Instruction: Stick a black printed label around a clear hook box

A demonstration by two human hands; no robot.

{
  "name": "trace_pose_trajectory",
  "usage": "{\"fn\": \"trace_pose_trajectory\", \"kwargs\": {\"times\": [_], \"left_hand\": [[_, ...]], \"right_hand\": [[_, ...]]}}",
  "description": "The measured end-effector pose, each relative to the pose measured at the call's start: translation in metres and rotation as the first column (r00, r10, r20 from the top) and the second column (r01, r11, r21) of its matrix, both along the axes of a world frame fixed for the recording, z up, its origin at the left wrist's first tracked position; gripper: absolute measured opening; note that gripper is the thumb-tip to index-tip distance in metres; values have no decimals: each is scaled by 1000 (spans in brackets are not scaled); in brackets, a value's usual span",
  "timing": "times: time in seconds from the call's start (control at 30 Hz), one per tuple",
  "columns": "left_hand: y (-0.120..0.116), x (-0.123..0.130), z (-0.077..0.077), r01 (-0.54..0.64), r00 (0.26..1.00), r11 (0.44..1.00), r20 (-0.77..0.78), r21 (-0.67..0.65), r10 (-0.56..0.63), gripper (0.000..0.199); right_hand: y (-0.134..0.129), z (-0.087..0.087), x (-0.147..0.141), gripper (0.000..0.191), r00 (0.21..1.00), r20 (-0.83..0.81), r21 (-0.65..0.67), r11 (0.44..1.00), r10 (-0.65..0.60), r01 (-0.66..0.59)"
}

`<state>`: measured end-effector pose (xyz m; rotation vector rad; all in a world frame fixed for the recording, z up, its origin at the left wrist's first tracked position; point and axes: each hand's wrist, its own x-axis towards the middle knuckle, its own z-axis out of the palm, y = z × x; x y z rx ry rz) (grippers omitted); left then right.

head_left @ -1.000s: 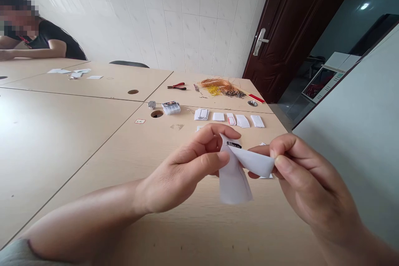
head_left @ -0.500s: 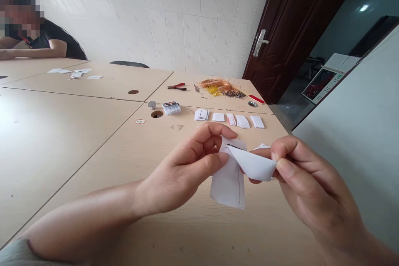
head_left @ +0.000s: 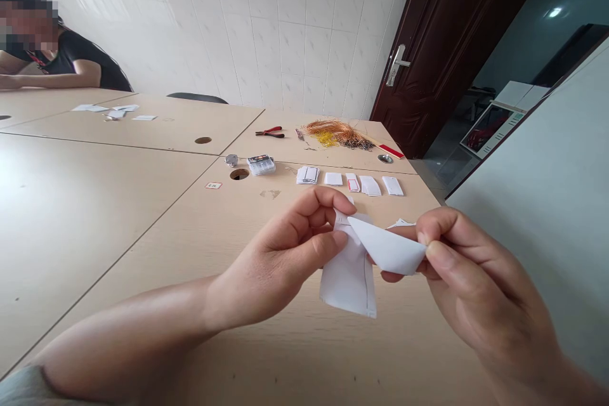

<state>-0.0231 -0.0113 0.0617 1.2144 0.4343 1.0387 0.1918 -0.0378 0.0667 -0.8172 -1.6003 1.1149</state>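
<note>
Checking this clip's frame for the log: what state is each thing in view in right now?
White paper: folded, one corner bent over as a flap.
Left hand: pinching the paper.
Right hand: pinching the flap.
Door: standing open.
Pliers: lying flat.
Wire bundle: loose heap.
Paper slips: laid out in a row.

White tiled wall [head_left: 257, 32] meets a dark wooden door [head_left: 442, 44] — standing open.

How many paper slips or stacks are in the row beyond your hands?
5. Left to right: a black-outlined stack, a plain white slip, a red-outlined slip, a fanned white stack, another plain white slip. Others may be hidden.
</note>
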Motion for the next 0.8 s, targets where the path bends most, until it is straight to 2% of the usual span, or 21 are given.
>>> {"fn": "trace_pose_trajectory", "kwargs": {"times": [0.2,0.47,0.6,0.8], "left_hand": [[0,-1,1,14,999,1000,30,-16,-13,9],[0,0,1,62,992,998,109,-16,-60,9],[0,-1,0,57,994,998,92,-11,-56,9],[-1,-3,-1,-34,999,999,1,-8,34,10]], "right_hand": [[-1,0,1,23,999,-24,8,1000,21,-21],[2,1,-1,22,995,-90,-56,998,-46,41],[5,4,-2,20,975,-222,-159,987,-16,-20],[9,7,-3,19,939,-344,-238,966,12,-100]]}}
